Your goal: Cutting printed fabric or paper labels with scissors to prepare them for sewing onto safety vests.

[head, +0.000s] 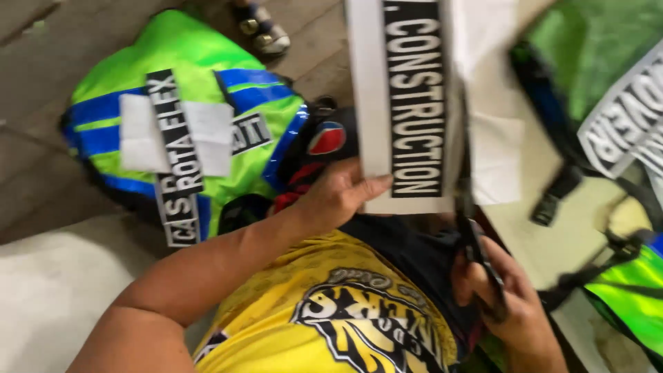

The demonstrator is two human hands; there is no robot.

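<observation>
A: What does each grip hold?

B: The left hand (338, 197) pinches the lower edge of a white strip (407, 103) bearing a black lettered band, thumb laid across its corner. The right hand (507, 304) is closed around dark scissors (476, 242), blades pointing up beside the strip's right edge.

A: Where is the strip?

B: Held upright above the lap, over a yellow printed shirt (331, 324).

A: And farther out?

B: Left, a green vest (186, 48) with blue bands and pale lettered strips lies on the floor (41, 62). Right, more green vests (594, 48) and black straps (559, 190) rest on a pale counter (552, 235).
</observation>
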